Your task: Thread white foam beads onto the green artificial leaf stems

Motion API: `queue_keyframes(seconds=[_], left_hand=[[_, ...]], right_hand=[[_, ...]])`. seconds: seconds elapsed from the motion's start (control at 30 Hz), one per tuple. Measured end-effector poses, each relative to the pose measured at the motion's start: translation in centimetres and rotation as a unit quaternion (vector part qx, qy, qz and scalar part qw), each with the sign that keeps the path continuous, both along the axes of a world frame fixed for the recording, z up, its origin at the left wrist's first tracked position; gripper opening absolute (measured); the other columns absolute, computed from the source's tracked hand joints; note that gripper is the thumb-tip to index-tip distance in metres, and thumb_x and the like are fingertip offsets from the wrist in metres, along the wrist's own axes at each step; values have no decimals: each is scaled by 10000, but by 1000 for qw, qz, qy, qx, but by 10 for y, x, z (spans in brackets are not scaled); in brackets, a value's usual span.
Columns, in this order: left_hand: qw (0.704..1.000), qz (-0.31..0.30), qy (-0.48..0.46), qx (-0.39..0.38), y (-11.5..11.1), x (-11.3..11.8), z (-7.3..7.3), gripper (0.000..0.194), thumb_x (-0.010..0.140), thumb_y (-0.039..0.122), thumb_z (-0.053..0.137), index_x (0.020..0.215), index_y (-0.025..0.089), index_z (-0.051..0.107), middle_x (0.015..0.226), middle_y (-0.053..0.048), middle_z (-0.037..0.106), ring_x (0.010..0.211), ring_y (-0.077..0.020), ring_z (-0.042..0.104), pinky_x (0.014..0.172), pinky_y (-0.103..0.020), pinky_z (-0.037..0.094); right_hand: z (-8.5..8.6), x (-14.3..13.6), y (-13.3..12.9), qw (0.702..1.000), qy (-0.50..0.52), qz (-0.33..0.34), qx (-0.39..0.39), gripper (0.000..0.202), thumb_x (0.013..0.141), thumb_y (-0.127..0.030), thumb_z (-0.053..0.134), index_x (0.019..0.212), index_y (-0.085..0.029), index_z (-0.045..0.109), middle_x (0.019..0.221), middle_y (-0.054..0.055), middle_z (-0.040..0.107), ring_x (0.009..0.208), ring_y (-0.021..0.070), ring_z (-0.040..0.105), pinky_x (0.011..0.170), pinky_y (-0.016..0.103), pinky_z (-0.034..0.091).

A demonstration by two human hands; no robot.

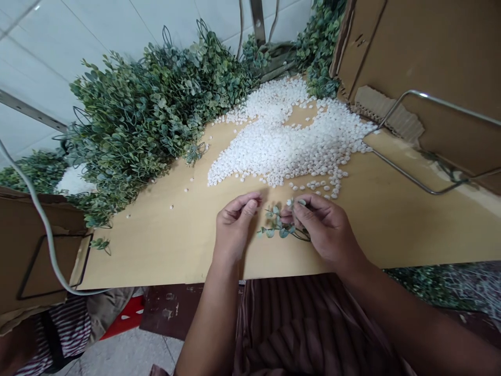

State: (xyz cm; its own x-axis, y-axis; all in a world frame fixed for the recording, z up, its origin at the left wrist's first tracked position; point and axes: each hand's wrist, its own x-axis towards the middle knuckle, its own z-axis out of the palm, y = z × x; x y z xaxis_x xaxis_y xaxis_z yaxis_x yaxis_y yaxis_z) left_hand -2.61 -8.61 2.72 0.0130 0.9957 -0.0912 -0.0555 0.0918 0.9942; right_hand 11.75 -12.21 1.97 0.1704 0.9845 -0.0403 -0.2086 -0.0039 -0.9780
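My right hand (pixel 323 224) pinches a small artificial leaf sprig (pixel 278 224), whose leaves hang to the left of the fingers. A white bead (pixel 289 202) shows at the fingertips of that hand. Just left of the sprig, my left hand (pixel 237 222) has thumb and forefinger pressed together; what it holds, if anything, is too small to make out. Beyond both hands, a wide pile of white beads (pixel 289 138) lies on the tan board (pixel 164 250).
A large heap of green sprigs (pixel 144 109) stands at the back left. Cardboard boxes (pixel 430 57) with wire handles flank the board. A pale cable (pixel 39 214) curves down at left. Another person's striped clothing (pixel 70 329) shows at the lower left.
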Motion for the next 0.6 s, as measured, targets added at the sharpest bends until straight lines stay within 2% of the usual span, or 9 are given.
queue_keyframes(seconds=[0.07, 0.13, 0.23, 0.33, 0.47, 0.53, 0.6], left_hand=[[999, -27, 31, -8, -2, -5, 2, 223, 696, 345, 684, 863, 204, 724, 939, -56, 719, 844, -144, 639, 782, -254, 489], [995, -83, 51, -33, -5, -6, 4, 270, 688, 341, 691, 916, 198, 715, 982, -68, 710, 875, -163, 634, 812, -279, 482], [987, -139, 45, -60, -7, -1, 6, 333, 660, 322, 715, 964, 187, 699, 947, -70, 717, 825, -165, 638, 780, -290, 489], [989, -133, 21, -58, -5, 4, 4, 275, 626, 284, 740, 874, 170, 713, 807, -48, 724, 716, -139, 628, 692, -262, 495], [993, -104, 21, -46, -3, 2, 1, 160, 636, 242, 731, 778, 169, 714, 676, -14, 693, 598, -98, 581, 591, -218, 467], [993, -107, 27, -51, -4, 1, 2, 135, 648, 234, 722, 767, 171, 712, 628, -4, 671, 542, -82, 548, 536, -201, 442], [991, -118, 28, -48, -6, 1, 4, 114, 653, 233, 717, 748, 170, 711, 611, -5, 660, 523, -79, 536, 511, -195, 431]], right_hand=[[-1, 1, 2, 999, 31, -10, -5, 202, 776, -319, 580, 633, -190, 518, 613, -8, 607, 577, 107, 596, 629, 250, 520], [-2, 0, 3, 999, 50, -14, 8, 225, 787, -330, 575, 620, -195, 508, 600, -15, 590, 586, 105, 585, 623, 247, 510], [-5, 0, 3, 997, 61, -15, 39, 225, 807, -327, 559, 627, -198, 521, 594, -22, 560, 607, 106, 562, 613, 243, 479], [-5, 3, 1, 996, 62, 0, 57, 267, 817, -376, 540, 614, -202, 554, 576, -17, 534, 588, 117, 531, 612, 267, 463], [3, 17, -2, 988, 74, 90, 105, 472, 825, -516, 455, 484, -209, 568, 577, 22, 523, 708, 175, 569, 760, 359, 478], [6, 25, -1, 987, 50, 91, 123, 444, 820, -452, 505, 452, -208, 553, 623, 25, 542, 770, 172, 572, 812, 352, 464], [5, 29, -1, 991, -19, 64, 115, 285, 799, -336, 572, 544, -210, 590, 681, 12, 573, 763, 149, 569, 778, 310, 469]])
